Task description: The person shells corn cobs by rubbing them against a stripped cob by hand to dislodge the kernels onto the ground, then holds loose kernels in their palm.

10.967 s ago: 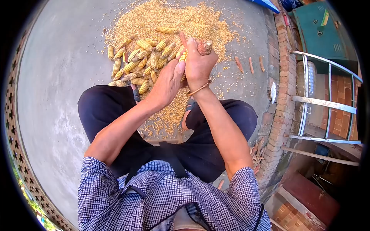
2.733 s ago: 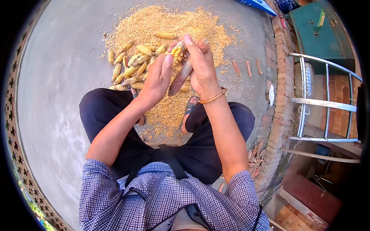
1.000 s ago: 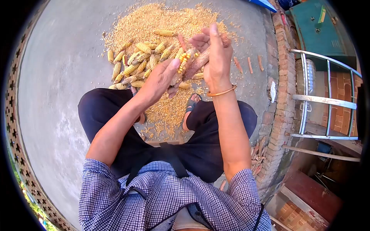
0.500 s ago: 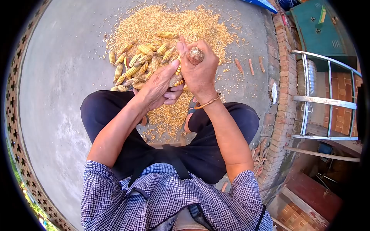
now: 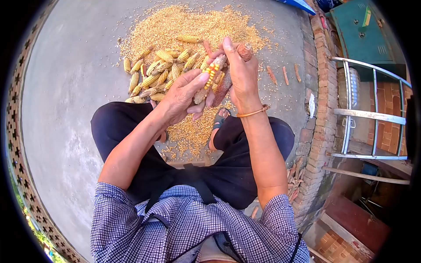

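My left hand (image 5: 180,95) is closed around a partly shelled corn cob (image 5: 212,75), its thumb lying along the rows of yellow kernels that remain on it. Patches of that cob are bare and pale. A bare reddish corncob (image 5: 222,91) is gripped in my right hand (image 5: 246,81), slanting behind the palm with its blunt end showing past the fingers. My right thumb points up, off the kernels. The two cobs lie close side by side; whether they touch I cannot tell. Beyond my left hand is a pile of corn ears (image 5: 151,80) with most kernels still on.
Loose kernels (image 5: 188,24) spread over the concrete floor (image 5: 66,109) ahead, and more lie between my feet. Several bare cobs (image 5: 272,75) are at the right. A low brick edge (image 5: 322,127), a metal rail (image 5: 368,115) and a teal cabinet (image 5: 362,33) stand further right.
My right hand has turned and shifted slightly right, its thumb lifting away from the kernels. More of both cobs shows now. My left hand keeps its hold, with its cob tilted further into view.
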The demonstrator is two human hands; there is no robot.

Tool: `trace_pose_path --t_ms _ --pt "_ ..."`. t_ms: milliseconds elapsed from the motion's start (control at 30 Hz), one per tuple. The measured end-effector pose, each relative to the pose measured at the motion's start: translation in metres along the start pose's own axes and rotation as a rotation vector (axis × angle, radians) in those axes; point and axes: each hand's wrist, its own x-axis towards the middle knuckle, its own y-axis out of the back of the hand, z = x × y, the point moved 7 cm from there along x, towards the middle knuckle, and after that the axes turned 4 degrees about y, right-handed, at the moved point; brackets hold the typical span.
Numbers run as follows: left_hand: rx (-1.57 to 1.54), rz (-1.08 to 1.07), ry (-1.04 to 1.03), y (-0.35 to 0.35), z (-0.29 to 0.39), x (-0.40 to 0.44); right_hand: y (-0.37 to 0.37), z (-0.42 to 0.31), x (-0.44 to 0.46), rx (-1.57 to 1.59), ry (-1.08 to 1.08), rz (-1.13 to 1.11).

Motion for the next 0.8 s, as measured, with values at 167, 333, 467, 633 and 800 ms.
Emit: trace_pose_path --t_ms 167,333,467,633,800 --pt "-0.007 0.090 -0.072 0.012 -0.004 0.008 -0.013 0.012 -0.009 0.123 -0.077 -0.065" --pt "0.444 0.267 -0.314 0.021 0.008 0.005 -0.021 0.012 -0.019 0.137 -0.011 0.009" --pt "0.827 0.431 -0.496 0.005 0.018 0.004 -0.019 0.018 -0.023 0.130 0.003 0.164" --pt "0.647 0.374 -0.626 0.002 0.025 0.005 -0.012 0.025 -0.013 -0.238 0.239 0.228" --pt "0.301 0.248 -0.174 0.012 0.007 0.007 -0.009 0.038 0.000 -0.179 0.315 0.130"
